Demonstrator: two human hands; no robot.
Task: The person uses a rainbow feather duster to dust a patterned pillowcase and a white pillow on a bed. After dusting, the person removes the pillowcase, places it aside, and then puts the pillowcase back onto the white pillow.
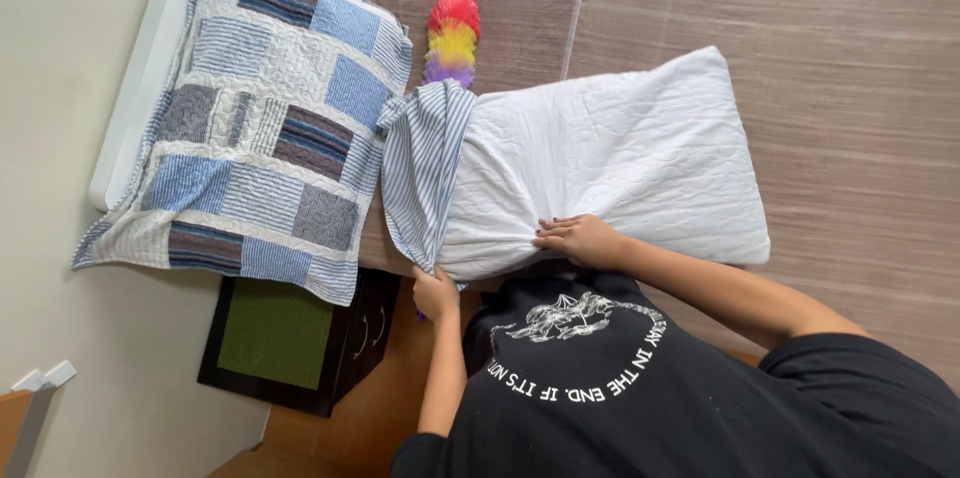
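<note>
Pinching the striped pillowcase, left hand pulls; right hand grips the white pillow (fingers curled).

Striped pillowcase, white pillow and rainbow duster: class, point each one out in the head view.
striped pillowcase (pixel 420 163), head view, middle of the bunched cloth.
white pillow (pixel 620 153), head view, centre of its quilted face.
rainbow duster (pixel 452 38), head view, yellow band of the head.

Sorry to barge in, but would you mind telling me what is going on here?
A person is working a blue striped pillowcase onto a white quilted pillow on the bed. The left hand grips the case's edge; the right hand pinches the pillow's near side. Only one end is covered. A patchwork pillow and a rainbow duster lie beside.
</note>
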